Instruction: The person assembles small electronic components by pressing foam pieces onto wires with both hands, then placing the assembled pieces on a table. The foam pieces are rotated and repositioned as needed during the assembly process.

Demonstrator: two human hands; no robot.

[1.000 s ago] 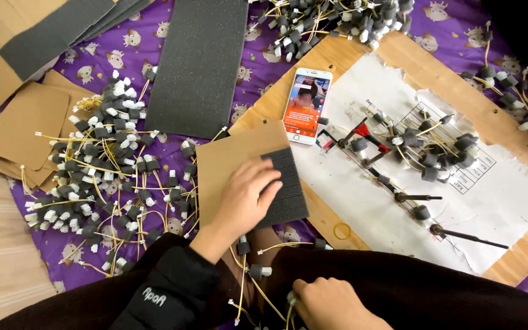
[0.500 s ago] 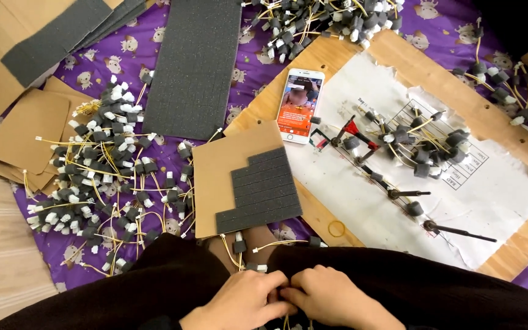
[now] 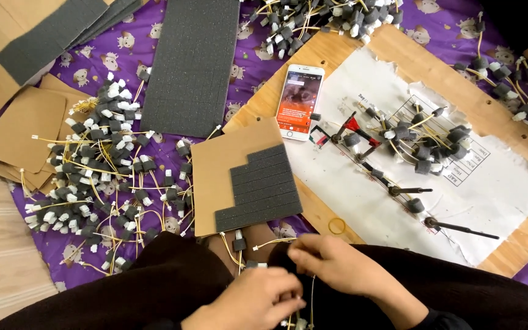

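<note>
Purple patterned cloth (image 3: 154,153) is covering the floor where a person is sitting and working in the lap, both hands meeting over a thin yellow wire harness (image 3: 276,242) with small white connectors. Left hand (image 3: 249,302) is curling closed around the wire bundle low in the lap, and right hand (image 3: 337,263) is pinching a strand between fingertips just above it.

Judging from the loose strands trailing over the dark trousers, the fine wires could be tangling or slipping from the pinch, since several leads are crossing between the two hands and one foam-capped end (image 3: 239,243) is dangling free.

Just ahead of the knees, a cardboard sheet (image 3: 215,177) is lying with stepped strips of dark foam (image 3: 264,186) stuck on it, touching the lap's edge and crowding the working space. To the left, a heap of finished harnesses with foam blocks (image 3: 99,177) is spreading across the cloth. Beyond, a large foam pad (image 3: 190,67) is resting flat. To the right, a wooden board (image 3: 398,49) is carrying a paper template (image 3: 496,195), pegs, more wired pieces (image 3: 423,137) and a smartphone (image 3: 299,101) with its screen lit. A rubber band (image 3: 337,226) is lying near the board's front edge.
</note>
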